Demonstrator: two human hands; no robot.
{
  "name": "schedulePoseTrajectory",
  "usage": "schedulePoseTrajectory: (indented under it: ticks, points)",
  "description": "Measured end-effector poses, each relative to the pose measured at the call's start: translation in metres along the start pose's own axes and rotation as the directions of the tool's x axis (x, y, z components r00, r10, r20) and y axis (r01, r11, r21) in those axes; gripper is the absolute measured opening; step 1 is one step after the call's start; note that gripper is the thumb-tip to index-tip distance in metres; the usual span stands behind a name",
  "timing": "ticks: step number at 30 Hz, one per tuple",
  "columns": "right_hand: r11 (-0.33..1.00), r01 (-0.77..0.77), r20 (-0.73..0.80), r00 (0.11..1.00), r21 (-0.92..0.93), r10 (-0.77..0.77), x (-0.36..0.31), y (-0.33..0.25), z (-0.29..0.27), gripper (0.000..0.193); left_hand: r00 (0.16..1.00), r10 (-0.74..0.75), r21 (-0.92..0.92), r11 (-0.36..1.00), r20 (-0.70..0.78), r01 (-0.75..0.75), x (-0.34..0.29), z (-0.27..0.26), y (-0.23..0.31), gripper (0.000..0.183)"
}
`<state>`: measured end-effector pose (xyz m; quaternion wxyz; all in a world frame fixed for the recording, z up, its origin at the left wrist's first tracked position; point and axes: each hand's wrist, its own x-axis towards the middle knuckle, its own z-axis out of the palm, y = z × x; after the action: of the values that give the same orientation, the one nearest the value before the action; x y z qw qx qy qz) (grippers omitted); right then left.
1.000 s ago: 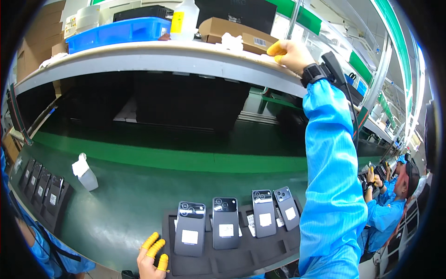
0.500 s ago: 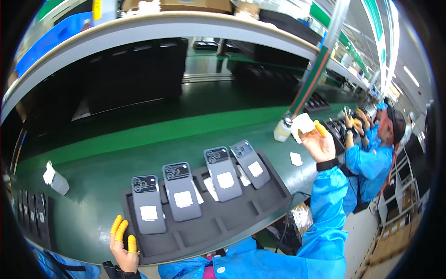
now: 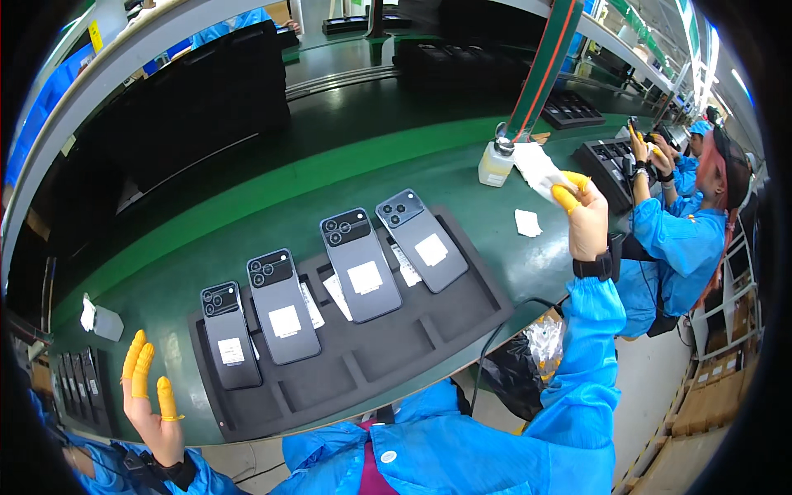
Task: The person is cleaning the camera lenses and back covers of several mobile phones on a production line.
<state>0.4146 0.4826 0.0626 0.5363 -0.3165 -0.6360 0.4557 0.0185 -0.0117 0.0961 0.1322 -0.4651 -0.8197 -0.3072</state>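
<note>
My right hand [image 3: 589, 227], with yellow finger cots, pinches a white wipe [image 3: 536, 169] beside a squat bottle with a dark cap [image 3: 497, 163]. My left hand [image 3: 153, 412] is raised just left of the black foam tray [image 3: 330, 375], its cotted fingers apart and holding nothing. Four-compartment rows are partly hidden by several grey phones lying back-up in the tray: a leftmost phone [image 3: 229, 337], a second phone [image 3: 283, 307], a third phone [image 3: 360, 266] and a rightmost phone [image 3: 422, 241]. Each has a white label on its back, and paper slips show between them.
A loose white wipe [image 3: 528, 223] lies right of the tray. At left stand a container with white tissue [image 3: 102, 320] and another tray of phones [image 3: 81, 381]. A green post [image 3: 543, 70] rises behind the bottle. A co-worker [image 3: 685, 210] sits at right by a black tray [image 3: 609, 165].
The view has shifted, so the tray appears farther left. The wipe in my right hand now stretches out toward the bottle. My left hand stands a little farther from the tray, still open.
</note>
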Motion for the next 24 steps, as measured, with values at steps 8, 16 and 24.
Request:
schedulePoseTrajectory:
  ticks: [8,16,24]
  points:
    - [0.373,0.458,0.224,0.821,-0.807,-0.525,0.068,0.018,-0.004,0.027,0.965,0.202,0.093,0.971,0.166,-0.22,0.055,0.004,0.056,0.041]
    - [0.125,0.646,0.508,0.692,-0.753,-0.513,0.116,0.067,0.037,0.03,0.982,0.181,0.327,0.933,-0.063,-0.151,0.1,-0.016,0.024,0.042]
    - [0.104,0.57,0.492,0.775,-0.815,-0.396,0.12,0.074,0.036,0.029,0.987,0.033,0.313,0.95,-0.158,0.018,0.117,-0.046,-0.035,0.039]
